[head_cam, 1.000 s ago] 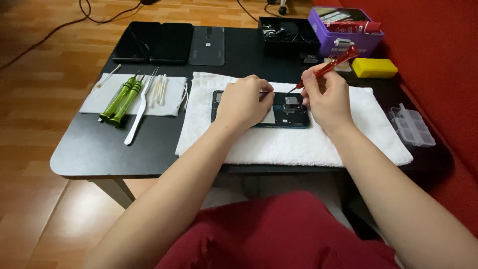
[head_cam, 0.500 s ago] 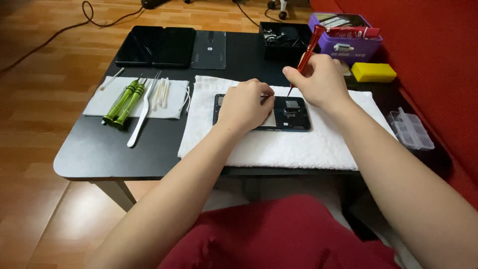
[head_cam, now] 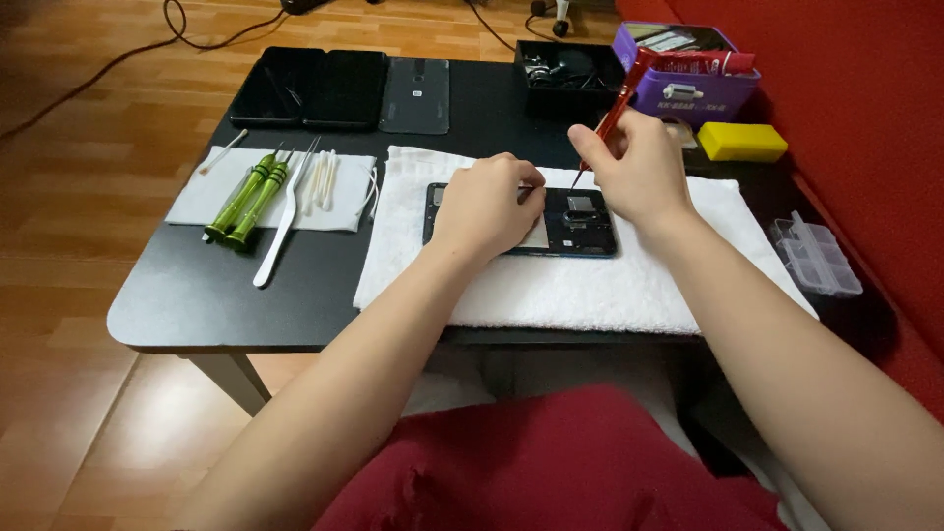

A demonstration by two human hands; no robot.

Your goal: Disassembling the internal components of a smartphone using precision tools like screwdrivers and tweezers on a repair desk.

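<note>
Looking down from the head view, you have the phone (head_cam: 580, 224) lying open, back cover off, on a white towel (head_cam: 590, 285) spread over the black desk (head_cam: 197, 305). Your left hand (head_cam: 487, 206) rests flat on the phone's left half, pinning it, fingers loosely curled and holding nothing else. Your right hand (head_cam: 634, 167) keeps a narrow grip on a red screwdriver (head_cam: 615, 108), its tip touching the phone's upper right, near the camera end.

Judging from this, the phone is light, thin and stiff but fragile: the bare boards and connectors will not bear pressure or a slipping tip. Hold it by the frame edges or press on the flat metal plate, not on the parts. The screwdriver is light and slim; a fingertip hold near the tip end gives the most control. The towel stops the phone sliding and would catch small screws.

To the left, two green screwdrivers (head_cam: 246, 197), a white spudger (head_cam: 280, 221) and cotton swabs (head_cam: 320, 182) lie on a tissue. Behind them sit dark phone panels (head_cam: 339, 88). A black tray (head_cam: 570, 74), a purple box (head_cam: 688, 84) and a yellow block (head_cam: 742, 141) stand at the far right, a clear parts box (head_cam: 816, 258) at the right edge. The floor is wood, with a red sofa (head_cam: 865, 98) on the right.
</note>
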